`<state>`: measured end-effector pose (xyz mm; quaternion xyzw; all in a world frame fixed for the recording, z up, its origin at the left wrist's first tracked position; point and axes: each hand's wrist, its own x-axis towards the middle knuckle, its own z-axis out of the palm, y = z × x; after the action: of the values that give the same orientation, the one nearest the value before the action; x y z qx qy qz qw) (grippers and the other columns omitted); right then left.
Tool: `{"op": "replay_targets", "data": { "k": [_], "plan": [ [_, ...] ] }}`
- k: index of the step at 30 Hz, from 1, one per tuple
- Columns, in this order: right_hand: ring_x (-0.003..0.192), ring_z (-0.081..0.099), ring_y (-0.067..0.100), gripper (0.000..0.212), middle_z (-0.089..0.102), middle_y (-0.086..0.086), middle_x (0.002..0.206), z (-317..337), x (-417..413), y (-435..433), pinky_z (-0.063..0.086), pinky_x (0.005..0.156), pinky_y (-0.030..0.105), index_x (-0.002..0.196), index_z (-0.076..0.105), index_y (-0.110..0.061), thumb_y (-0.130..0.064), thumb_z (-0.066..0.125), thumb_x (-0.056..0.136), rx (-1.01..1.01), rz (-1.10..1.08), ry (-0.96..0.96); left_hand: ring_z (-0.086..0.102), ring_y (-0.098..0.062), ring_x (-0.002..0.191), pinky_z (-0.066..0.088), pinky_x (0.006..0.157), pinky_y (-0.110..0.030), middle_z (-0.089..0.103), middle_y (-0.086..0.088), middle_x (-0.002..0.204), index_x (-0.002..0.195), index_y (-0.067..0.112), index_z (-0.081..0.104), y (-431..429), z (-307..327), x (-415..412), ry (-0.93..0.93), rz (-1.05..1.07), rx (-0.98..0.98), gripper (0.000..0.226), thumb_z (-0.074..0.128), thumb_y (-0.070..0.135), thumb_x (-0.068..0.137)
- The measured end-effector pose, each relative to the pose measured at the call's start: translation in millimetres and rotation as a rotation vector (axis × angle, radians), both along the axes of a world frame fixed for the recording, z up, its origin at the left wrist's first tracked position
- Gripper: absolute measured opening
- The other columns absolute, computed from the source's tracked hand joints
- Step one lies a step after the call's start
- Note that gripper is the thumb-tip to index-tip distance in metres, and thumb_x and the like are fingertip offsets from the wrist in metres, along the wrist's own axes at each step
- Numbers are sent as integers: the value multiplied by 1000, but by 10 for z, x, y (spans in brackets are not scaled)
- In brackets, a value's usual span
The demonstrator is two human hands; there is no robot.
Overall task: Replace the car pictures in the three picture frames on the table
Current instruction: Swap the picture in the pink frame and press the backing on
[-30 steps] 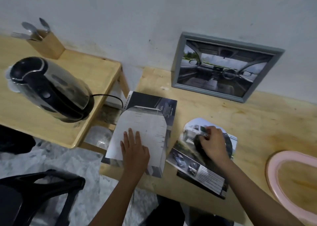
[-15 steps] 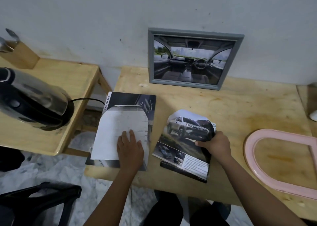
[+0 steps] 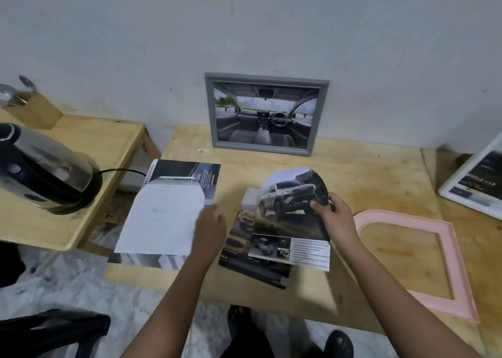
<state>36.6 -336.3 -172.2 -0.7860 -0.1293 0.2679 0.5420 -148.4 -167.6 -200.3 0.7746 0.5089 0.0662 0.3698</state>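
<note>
The left arm (image 3: 173, 289) and right arm (image 3: 394, 292) reach forward, bare, drawing closer together toward the wrists. The left hand (image 3: 210, 225) is blurred, palm down, fingers loosely straight and pointing away. Near it on the right, the right hand (image 3: 335, 211) pinches the edge of a car picture (image 3: 285, 202), thumb on its face, fingers curled.
</note>
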Motion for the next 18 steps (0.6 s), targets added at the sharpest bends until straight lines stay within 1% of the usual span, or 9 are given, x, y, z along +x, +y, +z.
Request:
{"op": "replay_targets", "data": {
  "k": [1,3,5,7,9,10,12,16,18],
  "plan": [
    [78,59,16,8,65,2,86,135,32,-99,47,71,33,90,60,-18,-10,60,88,49,37,-103,55,-27,110,40,91,-31,56,-16,125,123,6,53,-151,229,212,-114,-16,-95,30,41,16,98],
    [76,59,2,11,65,-8,84,395,82,-354,48,67,24,92,60,-23,-12,59,90,142,134,-310,61,-21,94,47,84,-33,62,-13,114,109,15,59,-504,684,602,-409,14,-426,25,39,27,99],
    [84,60,-4,12,66,-16,93,590,142,-677,47,70,15,99,64,-23,-20,55,91,151,228,-571,62,-23,97,51,89,-39,63,-9,112,110,19,57,-814,1003,897,-650,2,-752,34,34,41,99],
    [94,59,2,23,64,-14,102,694,221,-1012,46,80,16,103,69,-18,-22,51,89,92,291,-845,65,-24,97,55,87,-42,66,-6,113,116,19,55,-1082,1174,1116,-761,-38,-950,45,28,50,97],
    [99,61,11,25,68,-5,107,671,314,-1343,48,85,22,103,71,-12,-14,55,84,73,328,-1020,68,-19,87,58,73,-33,69,-5,107,117,15,56,-1332,1164,1277,-797,-148,-979,42,32,45,98],
    [101,62,15,27,69,-1,109,615,354,-1514,50,86,25,103,71,-10,-13,56,80,55,351,-1066,68,-18,83,58,68,-28,69,-5,105,119,13,56,-1448,1097,1347,-801,-188,-947,36,41,38,97],
    [105,60,16,34,68,2,114,455,440,-1858,49,87,29,106,71,-10,-20,56,77,-27,428,-1067,66,-18,82,56,65,-26,69,-6,104,121,13,57,-1673,870,1454,-767,-205,-855,36,56,24,87],
    [114,58,19,43,62,-3,124,-46,559,-2414,50,90,38,117,66,-19,-30,53,77,-274,615,-907,63,-26,100,58,75,-34,65,-11,115,122,8,54,-2092,232,1595,-588,-91,-707,37,56,2,86],
    [122,53,19,46,58,-7,131,-289,573,-2566,50,92,44,122,61,-26,-39,49,79,-418,697,-822,60,-23,105,56,81,-34,61,-10,122,124,10,51,-2268,-6,1632,-476,-67,-616,40,57,1,86]
  ]
}}
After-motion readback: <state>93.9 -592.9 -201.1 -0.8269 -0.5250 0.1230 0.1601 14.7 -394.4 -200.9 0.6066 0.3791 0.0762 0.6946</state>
